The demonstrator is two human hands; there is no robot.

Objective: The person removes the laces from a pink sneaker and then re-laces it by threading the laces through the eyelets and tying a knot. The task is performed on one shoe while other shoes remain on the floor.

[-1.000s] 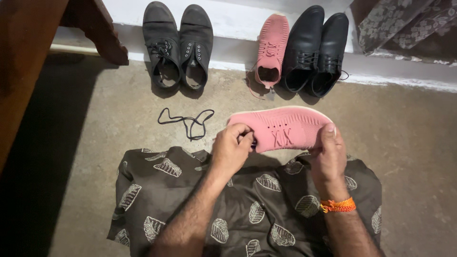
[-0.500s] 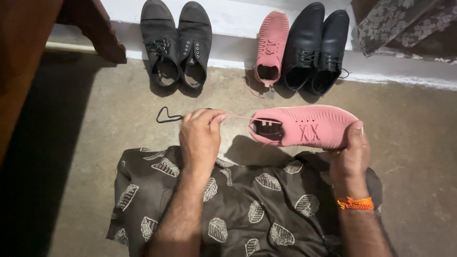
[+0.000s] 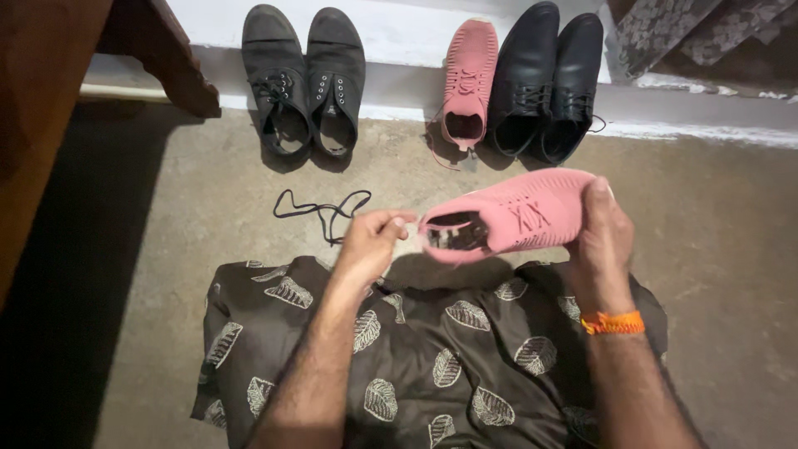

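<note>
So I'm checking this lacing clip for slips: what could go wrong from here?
The right hand holds the pink shoe only by its toe, tilted in mid-air over the lap, so it could twist or drop. The left hand pinches something thin at the shoe's opening; it is too small to see clearly, and it could slip from the fingertips. The loose black lace on the floor lies just beyond the left hand and could be snagged.
</note>
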